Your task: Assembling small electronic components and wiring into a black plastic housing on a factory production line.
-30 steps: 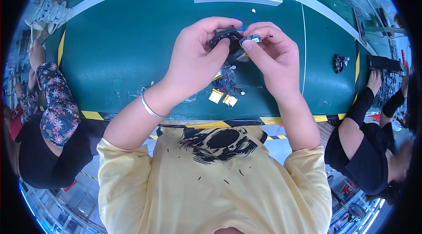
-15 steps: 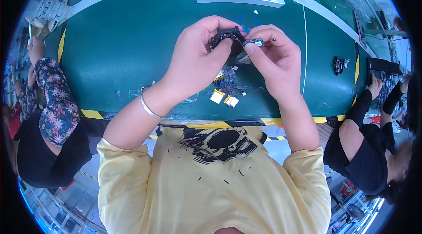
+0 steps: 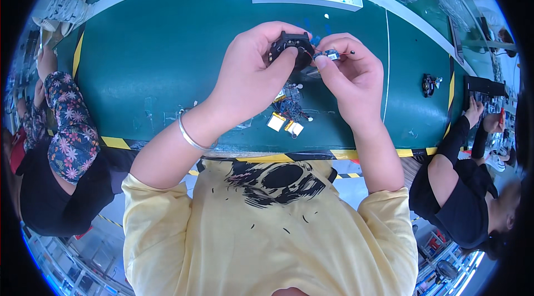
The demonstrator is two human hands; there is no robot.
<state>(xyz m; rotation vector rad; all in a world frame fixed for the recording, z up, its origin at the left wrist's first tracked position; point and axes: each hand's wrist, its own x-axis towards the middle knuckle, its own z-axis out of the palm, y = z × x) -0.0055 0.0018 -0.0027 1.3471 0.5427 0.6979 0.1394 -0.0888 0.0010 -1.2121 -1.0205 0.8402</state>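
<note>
My left hand (image 3: 250,68) is closed around a black plastic watch case (image 3: 304,54), its thumb pressed on the inner side. Lugs stick up at the case's far edge. Just to its right, my right hand (image 3: 356,79) pinches a small blue circuit board (image 3: 329,55) between thumb and fingers. A thin red wire with a dark round tip sticks out past the fingers. Between case and board, part of a wire shows. Below the hands lies a heap of small circuit boards and wires (image 3: 289,108), with silver-and-yellow flat batteries (image 3: 276,122) at its near side.
A white tray (image 3: 308,2) of blue and white bits stands at the far edge of the green table (image 3: 167,46). Another black round part (image 3: 428,85) lies to the right. Yellow-black tape lines the near edge. People sit on both sides, one in a floral sleeve (image 3: 69,129).
The watch case has turned so that more of its round inside shows. Both hands and the circuit board have shifted slightly to the right. The grips stay the same.
</note>
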